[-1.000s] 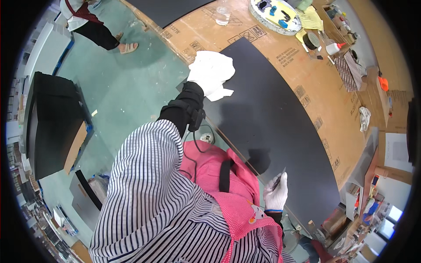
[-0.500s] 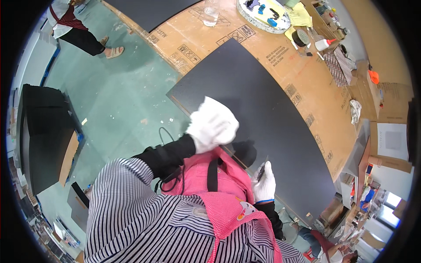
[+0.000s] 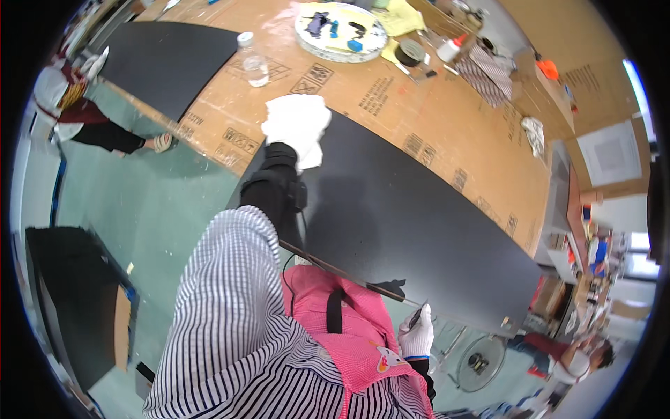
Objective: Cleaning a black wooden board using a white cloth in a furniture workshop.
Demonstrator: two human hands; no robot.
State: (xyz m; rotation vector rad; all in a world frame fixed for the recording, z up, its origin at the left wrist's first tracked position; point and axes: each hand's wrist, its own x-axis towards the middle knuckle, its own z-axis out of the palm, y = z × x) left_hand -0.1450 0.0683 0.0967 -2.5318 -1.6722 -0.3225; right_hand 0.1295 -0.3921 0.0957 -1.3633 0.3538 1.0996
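Observation:
A large black panel (image 3: 391, 202) lies on the cardboard-covered table in front of me. My left hand (image 3: 287, 134), in a white glove, is at the panel's far left end, pressed on a white cloth (image 3: 307, 106); glove and cloth blend, so the fingers are hard to separate. Close to the panel's near edge, my right hand (image 3: 417, 336), also white-gloved, is closed round a small dark-handled tool (image 3: 415, 318) with a thin pointed tip. What kind of tool it is I cannot make out.
Beyond the panel stand a clear plastic bottle (image 3: 254, 64), a round paint-smeared tray (image 3: 342, 52), a roll of black tape (image 3: 410, 52) and a white bottle with a red tip (image 3: 450, 47). Another black panel (image 3: 164, 66) lies far left, beside a person (image 3: 91, 119).
My left hand has swept away from me with the cloth, from the panel's near edge to its far left end. My right hand has dropped slightly toward me, still holding the tool.

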